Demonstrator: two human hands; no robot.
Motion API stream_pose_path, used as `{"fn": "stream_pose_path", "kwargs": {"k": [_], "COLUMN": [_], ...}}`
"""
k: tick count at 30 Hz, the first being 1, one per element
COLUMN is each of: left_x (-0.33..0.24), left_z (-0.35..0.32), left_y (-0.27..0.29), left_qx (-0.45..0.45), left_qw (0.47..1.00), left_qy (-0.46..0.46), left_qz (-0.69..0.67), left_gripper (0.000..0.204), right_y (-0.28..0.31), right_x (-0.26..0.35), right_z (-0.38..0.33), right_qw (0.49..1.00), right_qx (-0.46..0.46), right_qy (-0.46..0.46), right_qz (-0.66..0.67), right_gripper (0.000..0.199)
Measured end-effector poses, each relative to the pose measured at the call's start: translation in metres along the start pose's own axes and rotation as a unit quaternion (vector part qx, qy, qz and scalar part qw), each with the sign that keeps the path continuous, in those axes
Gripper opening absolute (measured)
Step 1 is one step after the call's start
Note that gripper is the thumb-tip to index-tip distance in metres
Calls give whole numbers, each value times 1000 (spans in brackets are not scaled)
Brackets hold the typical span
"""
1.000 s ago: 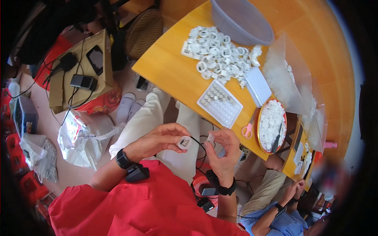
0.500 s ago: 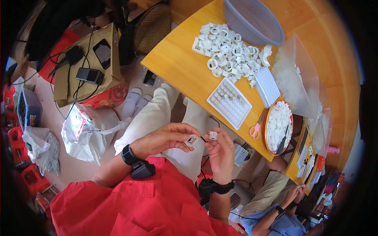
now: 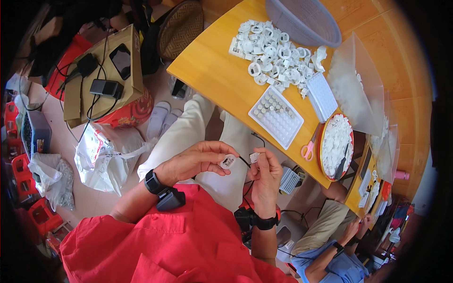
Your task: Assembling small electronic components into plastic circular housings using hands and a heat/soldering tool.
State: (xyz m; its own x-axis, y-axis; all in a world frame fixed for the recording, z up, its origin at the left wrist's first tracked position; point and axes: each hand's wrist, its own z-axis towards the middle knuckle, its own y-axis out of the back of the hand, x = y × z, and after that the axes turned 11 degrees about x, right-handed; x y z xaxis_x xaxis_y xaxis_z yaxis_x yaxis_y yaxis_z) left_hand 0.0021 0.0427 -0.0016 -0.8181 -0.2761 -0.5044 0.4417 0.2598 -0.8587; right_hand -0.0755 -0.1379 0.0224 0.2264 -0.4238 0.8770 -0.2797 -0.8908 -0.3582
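Observation:
Over my lap, my left hand (image 3: 204, 159) pinches a white round plastic piece (image 3: 228, 162) with a small dark inset on its face. A short way to the right, my right hand (image 3: 265, 177) grips a small white plastic block (image 3: 254, 157) between thumb and fingers. The two pieces are apart. A thin black strand shows between the hands; whether it is a cable behind them I cannot tell. Beyond them on the yellow table (image 3: 212, 61), a white tray (image 3: 285, 132) holds rows of small round grey-white parts.
Loose white plastic parts (image 3: 271, 54) lie heaped near a grey basin (image 3: 306, 21). Pink scissors (image 3: 307, 150) rest beside a red-rimmed bowl (image 3: 322, 162) of white pieces. A cardboard box (image 3: 75, 101) holds a phone and cables. A co-worker's hands (image 3: 351, 229) are at the lower right.
The white round piece in my left hand has tilted, its face now turned more upward. My right hand has rotated slightly, turning the small block. Both hands keep their hold.

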Motion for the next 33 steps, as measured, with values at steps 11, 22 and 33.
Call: {"fn": "stream_pose_path", "kwargs": {"k": [11,22,33], "left_x": [-2,-2,12], "left_z": [-5,2,5], "left_y": [5,-5,0], "left_qx": [-7,-23,-34], "left_qw": [1000,999,998], "left_qy": [-8,-13,5], "left_qz": [-10,-32,43], "left_gripper": [31,31,24], "right_y": [6,0,-14], "right_x": [-1,14,12], "right_z": [-1,-7,-11], "right_qw": [991,990,967], "right_qx": [56,87,124], "right_qy": [-83,4,53], "right_qz": [91,-108,-218], "right_gripper": [16,16,13]}}
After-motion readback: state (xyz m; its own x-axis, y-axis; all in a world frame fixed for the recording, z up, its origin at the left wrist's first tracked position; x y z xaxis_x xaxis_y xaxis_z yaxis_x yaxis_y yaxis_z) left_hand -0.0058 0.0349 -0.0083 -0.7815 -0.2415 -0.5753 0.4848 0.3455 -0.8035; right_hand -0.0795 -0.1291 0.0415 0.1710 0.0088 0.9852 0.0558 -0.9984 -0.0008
